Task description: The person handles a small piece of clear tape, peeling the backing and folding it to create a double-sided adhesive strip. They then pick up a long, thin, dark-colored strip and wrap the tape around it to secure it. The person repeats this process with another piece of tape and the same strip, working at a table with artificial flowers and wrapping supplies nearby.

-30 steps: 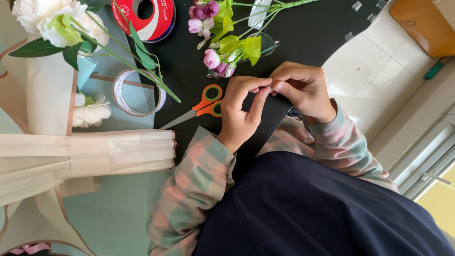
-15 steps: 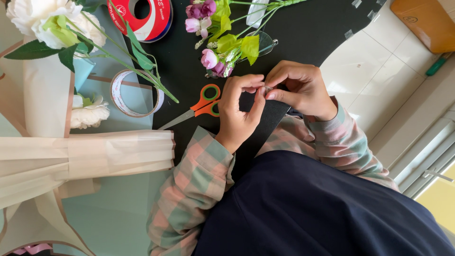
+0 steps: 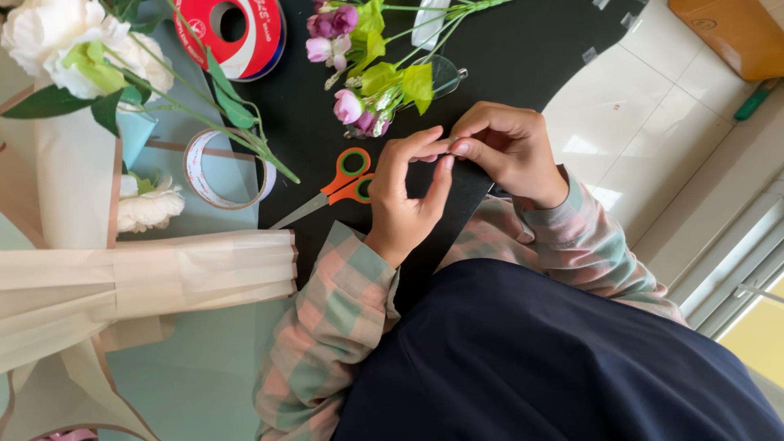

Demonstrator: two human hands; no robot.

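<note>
My left hand (image 3: 408,192) and my right hand (image 3: 510,147) meet fingertip to fingertip over a black sheet (image 3: 523,49). Both pinch a small thin strip (image 3: 449,152) that looks like clear tape; it is too small to be sure. Orange-handled scissors (image 3: 347,186) lie shut just left of my left hand. A sprig of pink and purple flowers (image 3: 359,77) with lime leaves lies just beyond my fingers. Plaid sleeves cover both arms.
A clear tape roll (image 3: 227,167) and a red ribbon spool (image 3: 237,37) sit to the left. White flowers (image 3: 73,49) and pleated cream wrapping paper (image 3: 147,278) lie on teal paper (image 3: 188,376). A wooden box (image 3: 735,33) stands on the tiled floor at top right.
My hands stay in the same spot; the fingertips have only shifted slightly while pinching the strip. Nothing else has moved.
</note>
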